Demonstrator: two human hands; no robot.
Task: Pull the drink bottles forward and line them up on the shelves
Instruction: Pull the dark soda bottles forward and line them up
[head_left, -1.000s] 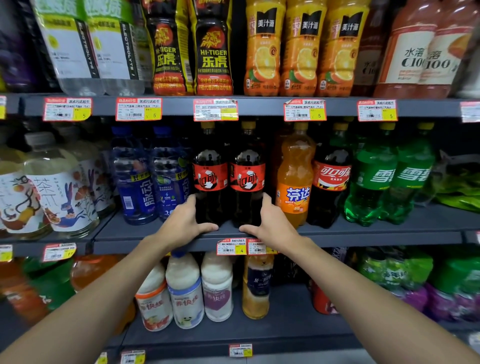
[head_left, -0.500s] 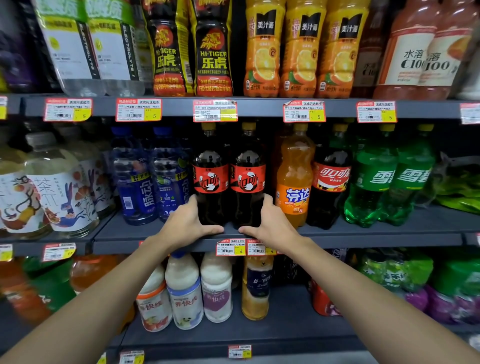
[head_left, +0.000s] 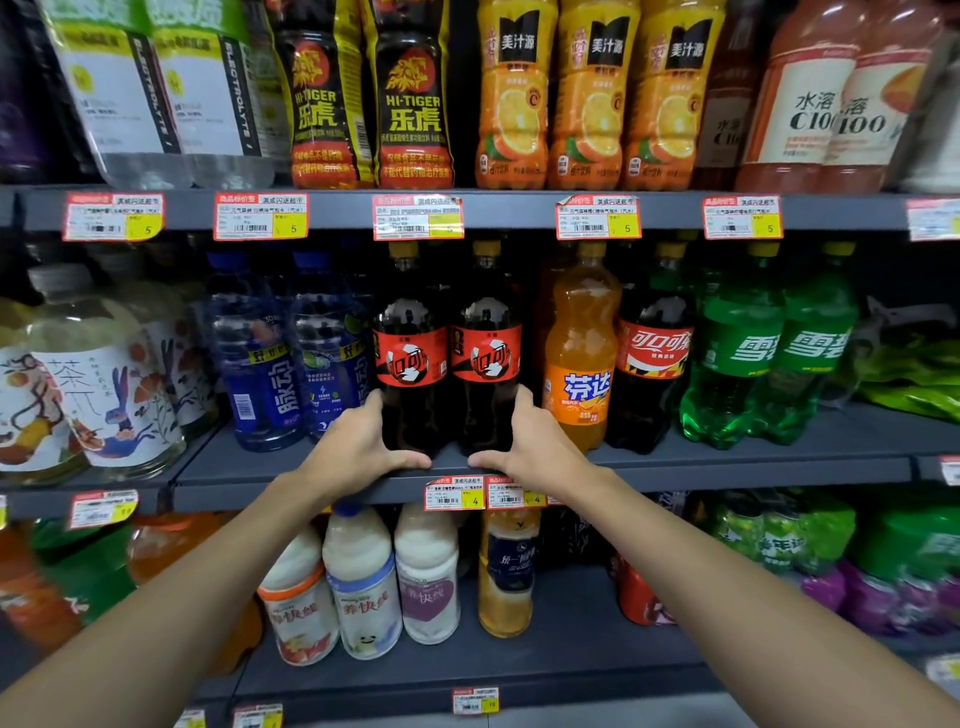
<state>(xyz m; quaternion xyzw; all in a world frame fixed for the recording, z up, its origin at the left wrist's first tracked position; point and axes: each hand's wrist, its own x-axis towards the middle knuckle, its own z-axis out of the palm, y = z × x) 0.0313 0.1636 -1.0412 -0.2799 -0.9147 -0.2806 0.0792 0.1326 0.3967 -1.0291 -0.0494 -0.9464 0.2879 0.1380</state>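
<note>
Bracketing two cola bottles (head_left: 411, 358) at frame centre, left hand (head_left: 357, 448) and right hand (head_left: 536, 448) spread wide, thumbs laid on shelf (head_left: 727, 462).

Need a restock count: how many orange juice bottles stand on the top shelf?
3: a left juice bottle, a middle juice bottle and a right juice bottle, side by side at the front of the top shelf. More may stand hidden behind.

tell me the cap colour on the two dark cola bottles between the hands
Yellow caps on both cola bottles, clearest in the head view.
</note>
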